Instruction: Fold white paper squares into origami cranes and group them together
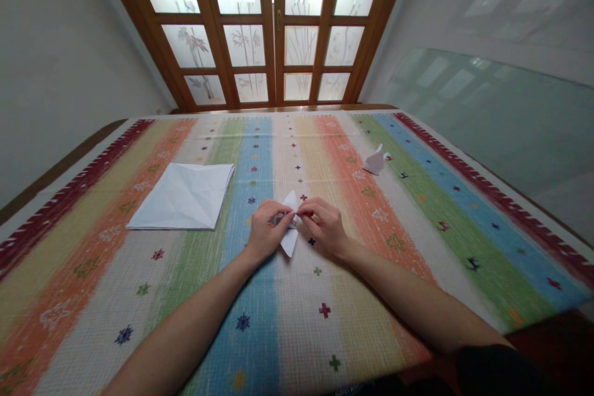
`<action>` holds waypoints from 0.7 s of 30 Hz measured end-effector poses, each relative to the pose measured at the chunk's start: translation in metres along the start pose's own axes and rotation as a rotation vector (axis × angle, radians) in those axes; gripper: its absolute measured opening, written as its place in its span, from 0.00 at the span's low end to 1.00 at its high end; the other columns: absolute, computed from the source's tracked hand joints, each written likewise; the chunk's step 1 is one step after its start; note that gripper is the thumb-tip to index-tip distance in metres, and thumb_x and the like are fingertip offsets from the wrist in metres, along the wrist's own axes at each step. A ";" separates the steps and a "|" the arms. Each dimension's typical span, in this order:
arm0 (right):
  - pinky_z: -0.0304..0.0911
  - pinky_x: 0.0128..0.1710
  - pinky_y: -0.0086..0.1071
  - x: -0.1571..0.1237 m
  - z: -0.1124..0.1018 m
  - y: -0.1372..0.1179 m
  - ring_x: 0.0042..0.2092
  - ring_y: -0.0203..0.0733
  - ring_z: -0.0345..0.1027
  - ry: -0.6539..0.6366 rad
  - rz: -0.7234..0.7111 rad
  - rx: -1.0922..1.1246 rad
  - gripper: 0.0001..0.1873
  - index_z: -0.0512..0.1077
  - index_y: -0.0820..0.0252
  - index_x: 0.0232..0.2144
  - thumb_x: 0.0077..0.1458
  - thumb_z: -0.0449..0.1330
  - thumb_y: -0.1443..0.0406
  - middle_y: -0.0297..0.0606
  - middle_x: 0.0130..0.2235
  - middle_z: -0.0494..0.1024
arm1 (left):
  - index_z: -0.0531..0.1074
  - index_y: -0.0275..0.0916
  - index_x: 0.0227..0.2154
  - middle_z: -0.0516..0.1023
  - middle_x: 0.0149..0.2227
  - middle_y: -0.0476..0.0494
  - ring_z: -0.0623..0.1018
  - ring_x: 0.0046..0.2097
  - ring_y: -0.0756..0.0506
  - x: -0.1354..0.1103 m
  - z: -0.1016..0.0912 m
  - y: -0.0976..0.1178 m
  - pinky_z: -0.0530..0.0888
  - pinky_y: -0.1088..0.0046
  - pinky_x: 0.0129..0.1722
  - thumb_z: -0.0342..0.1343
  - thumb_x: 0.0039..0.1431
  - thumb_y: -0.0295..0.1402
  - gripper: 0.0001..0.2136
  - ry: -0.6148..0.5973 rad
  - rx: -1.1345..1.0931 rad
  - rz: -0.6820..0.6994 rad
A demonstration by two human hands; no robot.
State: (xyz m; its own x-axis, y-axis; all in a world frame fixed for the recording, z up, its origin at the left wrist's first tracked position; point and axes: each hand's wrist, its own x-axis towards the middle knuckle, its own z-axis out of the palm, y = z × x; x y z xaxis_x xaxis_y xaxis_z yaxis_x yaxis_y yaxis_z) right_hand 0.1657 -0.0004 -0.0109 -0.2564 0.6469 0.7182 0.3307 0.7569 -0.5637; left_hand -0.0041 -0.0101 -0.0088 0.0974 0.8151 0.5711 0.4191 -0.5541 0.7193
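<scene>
A small folded piece of white paper (290,242) with pointed ends is between my hands, just above the striped tablecloth. My left hand (269,229) pinches its middle from the left, thumb and index finger together. From the right, my right hand (323,224) pinches the paper at nearly the same spot, its fingertips close to those of the left. The fingers cover the middle of the paper, so the fold there is hidden. One point sticks up beyond the fingers and another points down toward me.
A stack of white square paper sheets (183,197), creased on top, lies to the left. A small folded paper figure (375,161) stands at the back right. The striped tablecloth (250,322) covers the table. Beyond it are wooden doors (273,18) with frosted panes.
</scene>
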 end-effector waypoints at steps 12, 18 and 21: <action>0.66 0.31 0.31 0.001 0.002 -0.001 0.31 0.36 0.69 -0.007 0.228 0.146 0.05 0.72 0.57 0.36 0.56 0.60 0.64 0.36 0.34 0.76 | 0.72 0.39 0.31 0.76 0.27 0.51 0.73 0.29 0.50 -0.004 0.005 -0.005 0.70 0.74 0.31 0.62 0.51 0.32 0.06 0.008 -0.119 -0.208; 0.62 0.30 0.30 0.003 0.003 -0.006 0.30 0.36 0.66 -0.040 0.307 0.145 0.06 0.69 0.57 0.27 0.57 0.57 0.65 0.33 0.28 0.72 | 0.67 0.39 0.28 0.73 0.26 0.53 0.73 0.29 0.51 -0.007 0.006 -0.003 0.69 0.75 0.31 0.63 0.49 0.32 0.09 0.013 -0.099 -0.243; 0.61 0.30 0.30 0.004 0.002 -0.007 0.30 0.36 0.64 -0.071 0.297 0.133 0.06 0.67 0.57 0.28 0.57 0.56 0.65 0.33 0.28 0.70 | 0.69 0.39 0.31 0.75 0.29 0.50 0.73 0.31 0.50 -0.007 0.005 -0.002 0.70 0.73 0.33 0.63 0.50 0.33 0.08 0.024 -0.064 -0.173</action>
State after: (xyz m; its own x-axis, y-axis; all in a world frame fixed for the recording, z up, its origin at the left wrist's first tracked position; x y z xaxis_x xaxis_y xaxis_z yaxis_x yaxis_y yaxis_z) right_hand 0.1609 -0.0034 -0.0048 -0.2312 0.8425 0.4866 0.2802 0.5366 -0.7959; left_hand -0.0014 -0.0139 -0.0166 0.0066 0.8953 0.4454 0.3691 -0.4161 0.8310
